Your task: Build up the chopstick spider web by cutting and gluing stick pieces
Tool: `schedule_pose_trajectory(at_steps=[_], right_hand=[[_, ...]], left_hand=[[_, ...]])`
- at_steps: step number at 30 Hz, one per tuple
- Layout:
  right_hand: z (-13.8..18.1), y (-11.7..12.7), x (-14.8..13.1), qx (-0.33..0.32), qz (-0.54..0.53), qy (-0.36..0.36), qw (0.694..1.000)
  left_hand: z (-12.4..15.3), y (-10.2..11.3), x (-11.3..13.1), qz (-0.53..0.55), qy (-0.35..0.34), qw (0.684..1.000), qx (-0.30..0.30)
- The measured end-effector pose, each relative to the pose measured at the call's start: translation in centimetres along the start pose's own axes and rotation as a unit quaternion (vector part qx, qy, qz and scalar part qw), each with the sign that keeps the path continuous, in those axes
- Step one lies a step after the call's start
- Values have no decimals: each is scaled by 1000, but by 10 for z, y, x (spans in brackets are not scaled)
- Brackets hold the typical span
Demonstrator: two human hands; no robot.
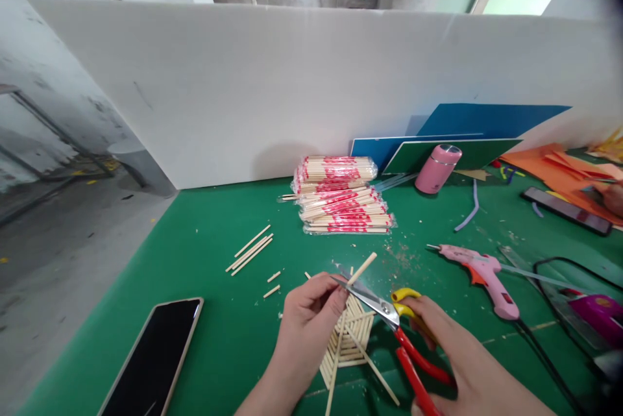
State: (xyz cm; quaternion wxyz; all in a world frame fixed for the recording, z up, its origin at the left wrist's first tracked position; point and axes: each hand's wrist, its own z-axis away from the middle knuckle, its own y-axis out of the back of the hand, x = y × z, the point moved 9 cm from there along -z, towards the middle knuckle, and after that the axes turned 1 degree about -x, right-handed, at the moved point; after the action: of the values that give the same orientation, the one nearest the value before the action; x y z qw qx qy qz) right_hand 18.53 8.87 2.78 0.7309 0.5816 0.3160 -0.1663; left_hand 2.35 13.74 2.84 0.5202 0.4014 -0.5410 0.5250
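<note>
In the lower middle of the head view, my left hand point(311, 318) pinches a thin wooden stick point(363, 267) near its upper end. My right hand point(452, 344) grips a pair of scissors point(372, 302) with yellow and red handles. Their silver blades lie across the stick, right by my left fingertips; whether they cut into it I cannot tell. Below and partly behind my left hand is a web-like piece made of wooden sticks point(357, 354), with longer sticks running out from its middle.
Plastic-wrapped stick bundles point(345, 198) lie ahead, with loose sticks point(250, 254) to their left. A phone point(153, 357) is at lower left. On the right are a pink glue gun point(479, 270) with its cord, a pink bottle point(438, 169) and another phone point(567, 210). Someone's hand point(614, 198) shows at far right.
</note>
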Motion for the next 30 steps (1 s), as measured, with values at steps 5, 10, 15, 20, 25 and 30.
schedule_pose_trajectory(at_steps=[5,10,15,20,25,30], right_hand=[[-3,-1,3,14,-15,-13,1000],[-6,-10,-3,-11,-37,-41,998],[-6,-6,-7,11,-25,-27,999],[-8,-8,-11,-8,-5,-28,1000],[-10,-14,-11,-20,-51,-35,998],[-8,-11,-13,4,-63,-22,998]], left_hand=[[1,-3,11,-61,-61,996,-21],[4,-5,20,-128,-99,986,-25],[8,-6,25,-189,-146,971,-18],[13,-10,31,-212,-185,959,-29],[16,-12,38,-233,-212,948,-39],[16,-14,38,-245,-208,946,-47]])
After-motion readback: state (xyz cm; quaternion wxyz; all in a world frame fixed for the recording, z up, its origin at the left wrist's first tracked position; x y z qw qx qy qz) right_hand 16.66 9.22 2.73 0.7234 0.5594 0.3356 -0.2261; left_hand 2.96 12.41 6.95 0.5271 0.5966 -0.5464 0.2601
